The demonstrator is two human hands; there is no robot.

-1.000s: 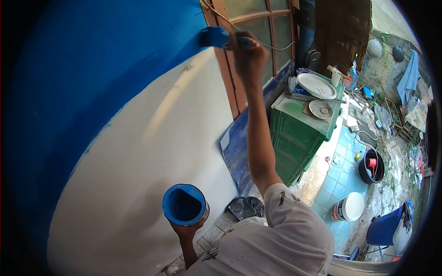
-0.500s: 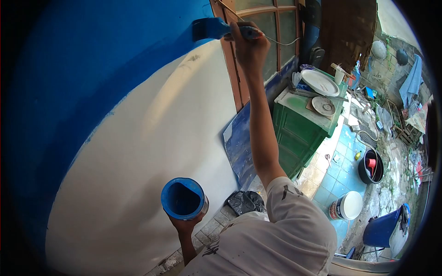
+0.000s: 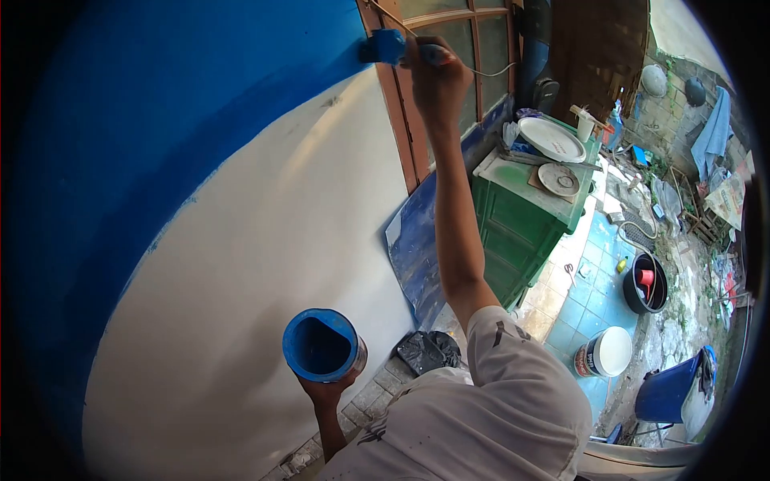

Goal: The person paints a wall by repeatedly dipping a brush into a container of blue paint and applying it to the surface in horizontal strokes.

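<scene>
My right hand point(image 3: 441, 80) is closed round the handle of a paintbrush point(image 3: 387, 46). Its blue-coated bristles meet the wall beside the brown window frame point(image 3: 395, 112). Blue paint point(image 3: 200, 88) covers the upper part of the wall, with a curved lower edge. Below that edge the wall point(image 3: 241, 297) is white, with a pale streak of light near the window side. Low down, my left hand point(image 3: 325, 391) grips a paint can point(image 3: 359, 353) from beneath and the side. The can has a blue-smeared rim, and its inside is dark blue.
A green cabinet point(image 3: 513, 232) with plates on top stands right of my right arm. A blue-stained sheet point(image 3: 413, 248) leans by the wall, near a black plastic bag point(image 3: 429, 351). Farther right are a black tub point(image 3: 646, 298), a white bucket point(image 3: 613, 353) and a blue bin point(image 3: 670, 393).
The brush has moved right along the wall, up to the window frame. My left hand and the can have stayed nearly in place.
</scene>
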